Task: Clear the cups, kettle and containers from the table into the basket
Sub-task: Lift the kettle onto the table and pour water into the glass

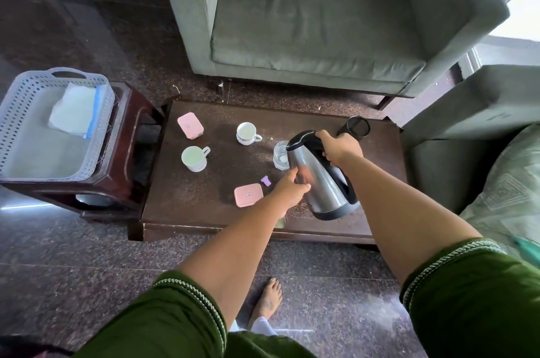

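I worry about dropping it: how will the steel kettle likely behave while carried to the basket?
The kettle looks rigid; its polished steel side may be slippery under the left hand. The right hand grips the black handle, probably the surer hold. It is tilted, so any water could shift.
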Available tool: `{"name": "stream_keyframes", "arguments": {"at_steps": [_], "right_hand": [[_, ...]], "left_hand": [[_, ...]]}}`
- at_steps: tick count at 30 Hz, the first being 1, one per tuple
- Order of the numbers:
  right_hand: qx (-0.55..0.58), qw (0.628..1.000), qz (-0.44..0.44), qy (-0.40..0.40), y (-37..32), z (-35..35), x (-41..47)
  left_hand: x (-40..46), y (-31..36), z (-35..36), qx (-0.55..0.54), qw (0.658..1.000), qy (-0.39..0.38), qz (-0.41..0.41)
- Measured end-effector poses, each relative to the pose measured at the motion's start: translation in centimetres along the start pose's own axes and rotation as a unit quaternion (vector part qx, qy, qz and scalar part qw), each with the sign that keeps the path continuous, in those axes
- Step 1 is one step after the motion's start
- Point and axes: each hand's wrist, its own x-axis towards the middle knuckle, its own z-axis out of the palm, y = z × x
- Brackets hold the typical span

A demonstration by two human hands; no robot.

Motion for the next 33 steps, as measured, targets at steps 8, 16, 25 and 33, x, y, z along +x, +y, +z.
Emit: {"name": "stream_keyframes", "arguments": {"at_steps": [8,16,25,33], "right_hand": [[0.05,0.998,-0.007,0.027,2.0,-0.5,-1.8],[0.11,0.992,-0.013,0.066,3.7,-0.8,-3.4],[0.168,0.98,-0.029,0.107,3.4,-0.4,-6.2],[0.259,0.961,-0.079,0.058,-1.7,2.0,-8.3]], "left_hand": [[-1.5,0.0,0.5,-0.011,1.0,0.007,0.008],[-2.6,0.4,1.2,-0.04,0.998,0.035,0.032],[-4.2,2.6,-1.0,-0.081,0.989,0.119,0.017],[-6.9,4.8,-7.2,-0.197,0.967,0.163,-0.006]]}}
